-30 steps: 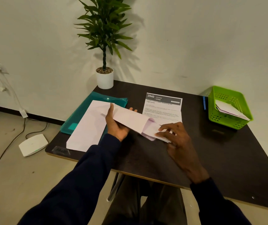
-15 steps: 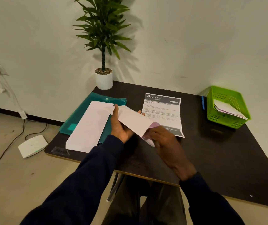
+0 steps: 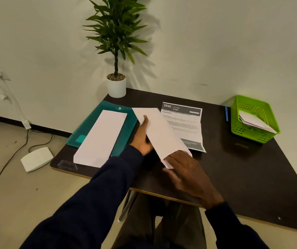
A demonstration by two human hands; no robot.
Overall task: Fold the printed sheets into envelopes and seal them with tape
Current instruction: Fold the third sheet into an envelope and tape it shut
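My left hand (image 3: 142, 137) grips a long white envelope (image 3: 159, 132) from below, holding it tilted above the dark table (image 3: 243, 168). Its open flap end points toward me. My right hand (image 3: 189, 174) is at that flap end with fingers spread, touching the pinkish flap; motion blur hides whether it pinches it. A printed sheet (image 3: 185, 123) headed "2940 KITCHEN" lies flat behind the envelope, creased by folds. A stack of white envelopes (image 3: 101, 138) rests on a teal plastic folder (image 3: 92, 123) to the left.
A green basket (image 3: 252, 119) holding filled envelopes stands at the table's right rear, a blue pen (image 3: 226, 113) beside it. A potted plant (image 3: 116, 83) sits at the back corner. Clear tape strips (image 3: 66, 164) stick to the front left edge. A white router (image 3: 36, 158) and cables lie on the floor.
My left hand has swung the envelope from lying across the table to pointing flap-end toward me. My right hand slid back toward me along with the flap, uncovering the printed sheet.
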